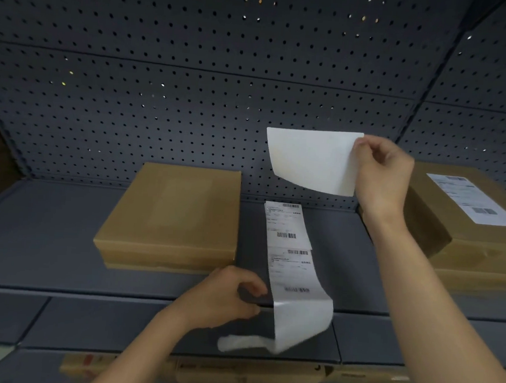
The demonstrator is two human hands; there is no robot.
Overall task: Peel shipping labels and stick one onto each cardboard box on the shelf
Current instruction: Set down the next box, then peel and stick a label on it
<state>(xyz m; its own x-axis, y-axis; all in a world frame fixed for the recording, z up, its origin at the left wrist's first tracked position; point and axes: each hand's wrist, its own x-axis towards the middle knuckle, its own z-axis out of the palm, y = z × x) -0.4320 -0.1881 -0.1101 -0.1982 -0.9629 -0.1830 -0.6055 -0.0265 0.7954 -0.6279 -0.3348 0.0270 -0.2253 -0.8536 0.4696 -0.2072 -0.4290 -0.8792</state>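
A dark grey pegboard (pixel 193 84) backs a grey shelf (pixel 41 237) seen from just above.

The right hand (pixel 380 175) is raised over the shelf. Its thumb and fingertips are closed in a pinch on the right edge of a loose label (pixel 313 161), near the upper corner, and the other fingers are curled behind the sheet. The label hangs clear of everything, with its blank white side toward the camera. Its long axis runs left to right, dipping slightly to the right, and its lower edge bows outward.

The left hand (pixel 224 296) sits low at the shelf's front edge with its fingers curled, gripping the left edge of the strip (pixel 289 252); shadow hides the exact contact. The strip lies flat on the shelf with its long axis running from the pegboard toward the person. Two printed labels with barcodes face up on it. Past the front edge it bends down, and its bare glossy liner curls away below the hand.

Just left of the strip is the left box (pixel 170 213), flat and brown, with a plain top. The right box (pixel 473 249) stands well apart on the far side, behind the right forearm, and a stuck label (pixel 476 199) lies on its top. More cartons (pixel 234 373) show on the level below.
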